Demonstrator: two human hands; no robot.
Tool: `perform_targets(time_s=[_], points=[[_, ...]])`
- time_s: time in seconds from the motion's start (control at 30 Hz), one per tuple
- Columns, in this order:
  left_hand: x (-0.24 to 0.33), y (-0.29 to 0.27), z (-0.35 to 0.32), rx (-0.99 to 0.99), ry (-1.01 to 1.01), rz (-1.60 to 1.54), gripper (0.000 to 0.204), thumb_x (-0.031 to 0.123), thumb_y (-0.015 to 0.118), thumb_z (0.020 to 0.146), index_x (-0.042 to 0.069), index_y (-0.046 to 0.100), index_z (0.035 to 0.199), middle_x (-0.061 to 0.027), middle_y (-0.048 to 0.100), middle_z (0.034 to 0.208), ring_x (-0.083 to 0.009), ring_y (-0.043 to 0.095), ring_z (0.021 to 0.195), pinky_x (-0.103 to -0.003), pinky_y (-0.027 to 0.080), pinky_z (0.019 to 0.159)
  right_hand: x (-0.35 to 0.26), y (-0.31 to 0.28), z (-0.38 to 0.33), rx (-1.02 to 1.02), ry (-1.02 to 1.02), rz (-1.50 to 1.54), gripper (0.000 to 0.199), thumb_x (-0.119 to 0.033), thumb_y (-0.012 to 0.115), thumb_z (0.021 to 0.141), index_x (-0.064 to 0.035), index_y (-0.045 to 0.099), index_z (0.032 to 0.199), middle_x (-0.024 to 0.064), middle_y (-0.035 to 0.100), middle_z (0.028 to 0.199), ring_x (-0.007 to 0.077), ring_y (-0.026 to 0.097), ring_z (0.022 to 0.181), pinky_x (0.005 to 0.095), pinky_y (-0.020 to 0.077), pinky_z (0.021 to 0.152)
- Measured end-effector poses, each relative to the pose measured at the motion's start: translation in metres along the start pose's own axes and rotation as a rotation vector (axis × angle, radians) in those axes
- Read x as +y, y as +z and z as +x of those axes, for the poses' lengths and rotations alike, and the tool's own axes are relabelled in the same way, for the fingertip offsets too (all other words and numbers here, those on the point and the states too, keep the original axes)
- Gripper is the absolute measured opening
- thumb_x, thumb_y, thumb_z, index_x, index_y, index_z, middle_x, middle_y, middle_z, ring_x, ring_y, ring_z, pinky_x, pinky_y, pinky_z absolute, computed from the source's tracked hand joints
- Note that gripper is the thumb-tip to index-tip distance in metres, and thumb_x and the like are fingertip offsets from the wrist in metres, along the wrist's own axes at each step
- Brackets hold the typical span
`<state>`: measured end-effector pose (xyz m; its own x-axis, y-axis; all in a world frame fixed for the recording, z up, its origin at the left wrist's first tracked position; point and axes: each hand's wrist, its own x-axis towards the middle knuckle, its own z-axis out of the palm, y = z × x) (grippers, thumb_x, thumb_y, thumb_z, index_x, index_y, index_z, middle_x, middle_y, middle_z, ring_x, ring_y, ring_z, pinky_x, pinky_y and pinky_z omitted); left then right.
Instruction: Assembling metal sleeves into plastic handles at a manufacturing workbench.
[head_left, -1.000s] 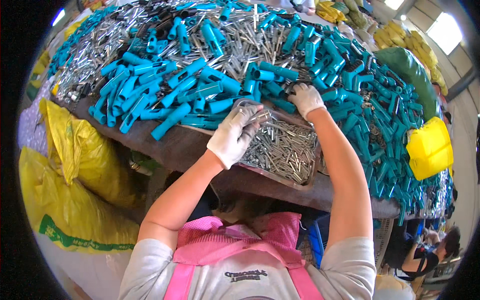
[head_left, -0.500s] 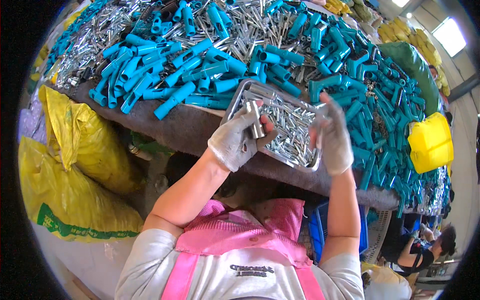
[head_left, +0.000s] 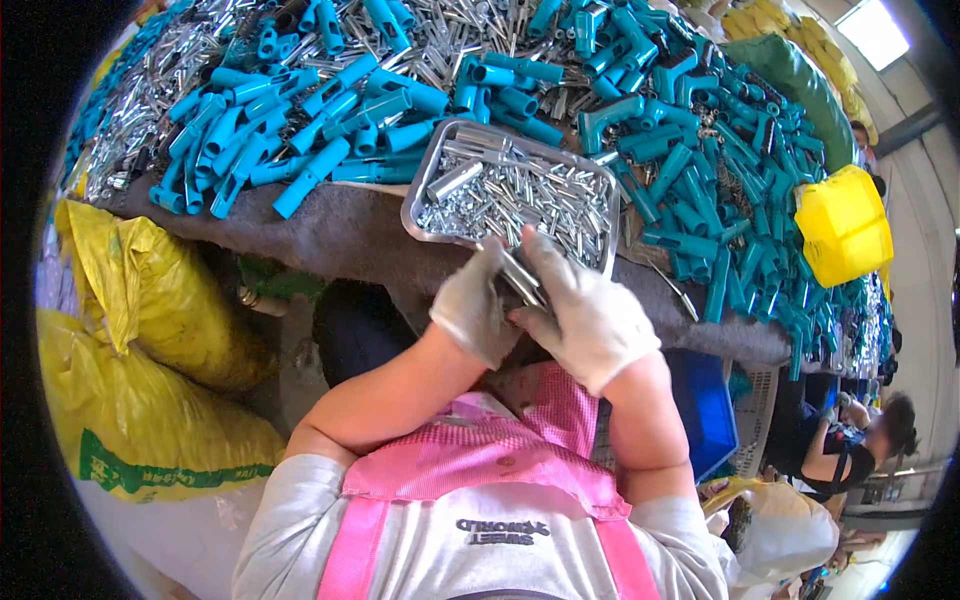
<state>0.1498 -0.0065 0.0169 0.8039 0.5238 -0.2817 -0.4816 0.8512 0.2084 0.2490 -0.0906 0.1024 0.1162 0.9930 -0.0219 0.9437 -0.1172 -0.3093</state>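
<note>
The left hand (head_left: pixel 474 305) and right hand (head_left: pixel 592 325) face each other, fingers clamped on a metal cylinder (head_left: pixel 522 279). The cylinder is at the near rim of the tray (head_left: pixel 411 214), which contains metal pins (head_left: pixel 560 212)

You have room along the grey table edge (head_left: pixel 335 232) left of centre; the metal tray (head_left: pixel 545 155) blocks the upper middle, teal pieces (head_left: pixel 315 178) the upper left.

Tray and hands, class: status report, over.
Left hand gripping metal piece, right hand at it. Tray: loaded with small pins. Hands partly covering tray's near edge.
</note>
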Motion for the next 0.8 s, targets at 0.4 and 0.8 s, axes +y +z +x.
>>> perform_targets(time_s=[0.4, 0.8], points=[[-0.014, 0.027, -0.021, -0.043, -0.096, 0.198, 0.028, 0.028, 0.044, 0.097, 0.013, 0.039, 0.119, -0.0050, 0.048, 0.077, -0.0178, 0.050, 0.065, -0.033, 0.046, 0.059, 0.032, 0.056, -0.020, 0.875, 0.028, 1.008, 0.070, -0.058, 0.035, 0.091, -0.0008, 0.039, 0.132, 0.0129, 0.052, 0.116, 0.0185, 0.047, 0.109, 0.0351, 0.0336, 0.097], [-0.045, 0.006, -0.025, -0.181, -0.537, 0.620, 0.042, 0.048, 0.039, 0.095, 0.018, 0.044, 0.125, -0.0004, 0.040, 0.064, -0.0089, 0.037, 0.044, -0.023, 0.032, 0.039, 0.084, 0.065, -0.055, 0.366, 0.172, 1.888, 0.043, -0.018, 0.057, 0.089, 0.0032, 0.048, 0.124, 0.0137, 0.063, 0.100, 0.0215, 0.060, 0.094, 0.0322, 0.0468, 0.082]])
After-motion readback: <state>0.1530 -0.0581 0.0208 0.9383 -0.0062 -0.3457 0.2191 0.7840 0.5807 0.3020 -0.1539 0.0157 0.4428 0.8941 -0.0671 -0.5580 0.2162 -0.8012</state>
